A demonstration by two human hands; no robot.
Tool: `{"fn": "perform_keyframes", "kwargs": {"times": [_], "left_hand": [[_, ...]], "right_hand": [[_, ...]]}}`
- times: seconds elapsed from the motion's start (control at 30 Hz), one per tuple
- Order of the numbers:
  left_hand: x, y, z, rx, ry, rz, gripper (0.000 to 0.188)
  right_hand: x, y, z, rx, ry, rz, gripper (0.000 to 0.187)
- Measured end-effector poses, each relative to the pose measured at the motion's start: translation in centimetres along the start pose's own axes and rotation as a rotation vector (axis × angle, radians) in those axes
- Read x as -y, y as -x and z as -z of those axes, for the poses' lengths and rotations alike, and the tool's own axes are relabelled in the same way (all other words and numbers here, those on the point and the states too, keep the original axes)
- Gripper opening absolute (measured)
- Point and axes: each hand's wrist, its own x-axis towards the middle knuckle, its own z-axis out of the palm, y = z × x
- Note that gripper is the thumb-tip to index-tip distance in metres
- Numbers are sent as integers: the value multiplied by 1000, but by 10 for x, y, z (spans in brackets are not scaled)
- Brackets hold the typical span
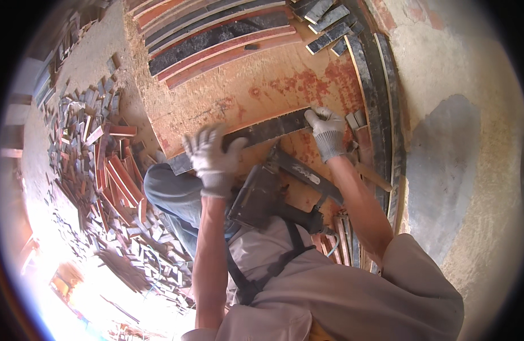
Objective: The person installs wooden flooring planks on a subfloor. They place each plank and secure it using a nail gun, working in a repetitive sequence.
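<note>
A long dark plywood strip [267,129] lies across a reddish plywood board [262,91]. My right hand [325,129], in a grey knit glove, presses down on the strip's right end. In the same kind of glove, my left hand [212,156] is blurred, with fingers spread over the strip's left part. A dark nail gun [273,190] rests against my lap below the strip, between my two forearms; neither hand grips it.
Long red and black strips [216,37] are stacked at the board's far side. Short dark offcuts [329,23] lie at the top right. Black strips [381,102] run along the board's right edge. A heap of wood scraps [102,170] covers the floor at left. Concrete floor [455,113] lies at right.
</note>
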Motion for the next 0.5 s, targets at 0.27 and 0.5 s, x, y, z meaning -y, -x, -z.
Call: {"fn": "perform_keyframes", "kwargs": {"times": [0.27, 0.5], "left_hand": [[-26, -24, -14, 154, 148, 164, 20], [-28, -26, -17, 122, 112, 150, 12]], "right_hand": [[9, 2, -1, 14, -39, -137, 28], [51, 128, 33, 246, 995, 575, 74]]}}
